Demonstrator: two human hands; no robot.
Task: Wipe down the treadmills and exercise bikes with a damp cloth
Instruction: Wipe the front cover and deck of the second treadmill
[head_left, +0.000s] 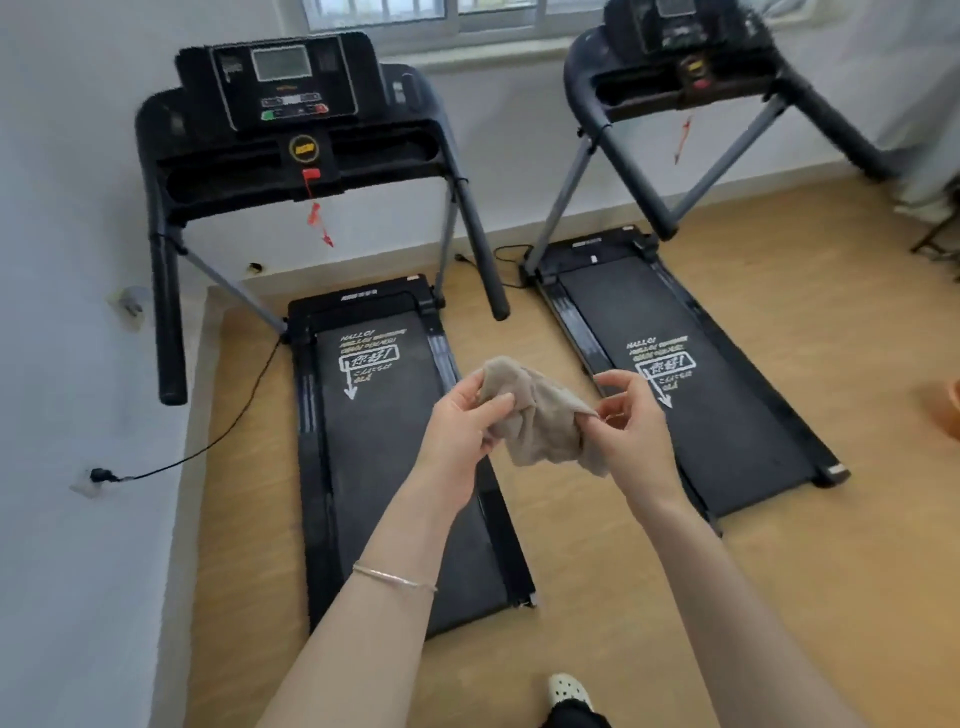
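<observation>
Soft, even daylight enters by the window (467, 13) far beyond the left hand (460, 423) and right hand (631, 421), so the room is bright, with faint shadows on the floor (597, 571). The wide lens bows the wall (67, 364) left of the left hand. Detail is soft, smeared toward the edges.

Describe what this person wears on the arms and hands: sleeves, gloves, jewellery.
The left hand and right hand are bare, without gloves. No sleeves show on either forearm in the head view. A thin silver-coloured bracelet circles the left forearm above the wrist. The right arm wears nothing visible.
</observation>
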